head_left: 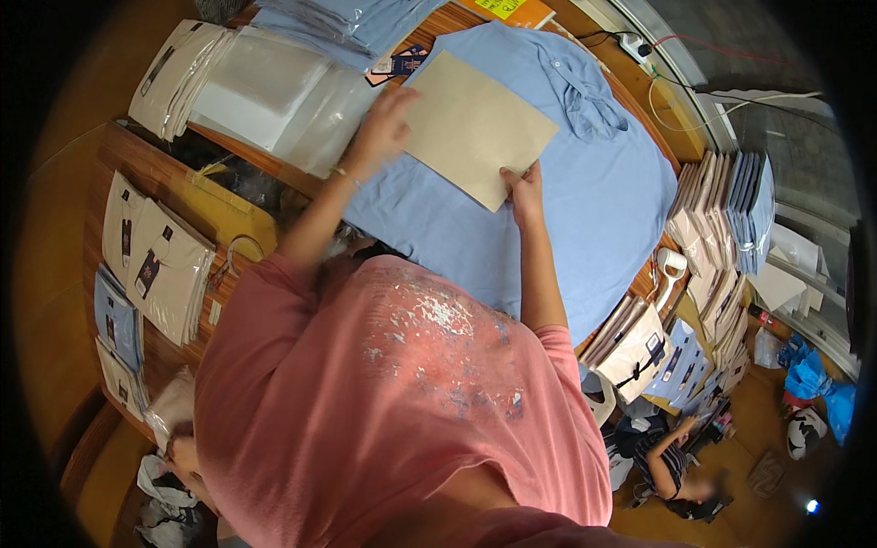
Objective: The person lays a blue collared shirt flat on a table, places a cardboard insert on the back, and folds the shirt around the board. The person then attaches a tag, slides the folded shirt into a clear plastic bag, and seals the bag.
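A light blue shirt (594, 201) lies spread flat on the wooden table, collar toward the far right. On its back rests a tan cardboard sheet (470, 123). My left hand (382, 123) presses on the sheet's left edge. My right hand (525, 192) holds the sheet's near corner between fingers and thumb. My pink T-shirt fills the lower middle of the view and hides the table's near edge.
Clear plastic bags (265, 91) and packed beige shirts (174, 73) lie at the far left. Folded blue shirts (347, 23) sit at the back. Stacks of packed shirts (722, 228) stand on the right. Another person (671, 466) crouches on the floor at lower right.
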Action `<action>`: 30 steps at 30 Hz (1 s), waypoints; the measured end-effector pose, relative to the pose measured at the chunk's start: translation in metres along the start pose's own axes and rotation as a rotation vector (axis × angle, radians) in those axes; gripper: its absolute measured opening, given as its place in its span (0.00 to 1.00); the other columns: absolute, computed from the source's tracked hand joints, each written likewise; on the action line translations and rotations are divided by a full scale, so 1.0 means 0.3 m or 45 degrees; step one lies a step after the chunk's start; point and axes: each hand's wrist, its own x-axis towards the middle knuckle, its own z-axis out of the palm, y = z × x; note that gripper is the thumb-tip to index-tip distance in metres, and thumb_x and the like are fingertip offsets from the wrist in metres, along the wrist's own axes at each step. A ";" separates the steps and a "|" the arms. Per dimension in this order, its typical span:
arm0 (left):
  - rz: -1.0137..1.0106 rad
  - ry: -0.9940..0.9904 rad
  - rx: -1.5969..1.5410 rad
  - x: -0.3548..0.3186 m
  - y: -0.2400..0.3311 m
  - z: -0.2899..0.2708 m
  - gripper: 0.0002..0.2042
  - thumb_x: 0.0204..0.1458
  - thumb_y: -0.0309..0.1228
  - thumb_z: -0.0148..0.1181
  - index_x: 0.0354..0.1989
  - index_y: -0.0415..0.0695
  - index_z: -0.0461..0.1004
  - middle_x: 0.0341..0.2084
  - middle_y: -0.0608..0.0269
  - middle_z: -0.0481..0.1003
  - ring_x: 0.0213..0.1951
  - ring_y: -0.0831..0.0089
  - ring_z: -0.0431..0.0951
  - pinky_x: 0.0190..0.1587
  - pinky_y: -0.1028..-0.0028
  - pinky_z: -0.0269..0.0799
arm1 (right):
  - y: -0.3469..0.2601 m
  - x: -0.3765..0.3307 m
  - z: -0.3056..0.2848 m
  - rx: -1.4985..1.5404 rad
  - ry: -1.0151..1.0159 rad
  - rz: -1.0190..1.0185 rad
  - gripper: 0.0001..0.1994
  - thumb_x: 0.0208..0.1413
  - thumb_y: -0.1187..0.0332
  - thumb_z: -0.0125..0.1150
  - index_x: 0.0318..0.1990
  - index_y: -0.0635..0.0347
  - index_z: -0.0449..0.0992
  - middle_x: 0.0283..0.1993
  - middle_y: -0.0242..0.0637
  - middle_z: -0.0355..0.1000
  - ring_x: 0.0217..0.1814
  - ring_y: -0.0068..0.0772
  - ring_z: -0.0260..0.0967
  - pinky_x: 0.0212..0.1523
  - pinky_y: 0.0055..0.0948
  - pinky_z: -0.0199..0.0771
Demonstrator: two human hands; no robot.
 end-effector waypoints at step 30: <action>0.068 -0.020 0.468 -0.176 0.098 0.162 0.24 0.39 0.30 0.52 0.51 0.45 0.65 0.50 0.52 0.59 0.56 0.56 0.56 0.60 0.47 0.44 | -0.063 -0.033 -0.007 -0.910 0.081 -0.212 0.38 0.39 0.69 0.66 0.61 0.59 0.58 0.20 0.38 0.69 0.15 0.27 0.65 0.19 0.27 0.67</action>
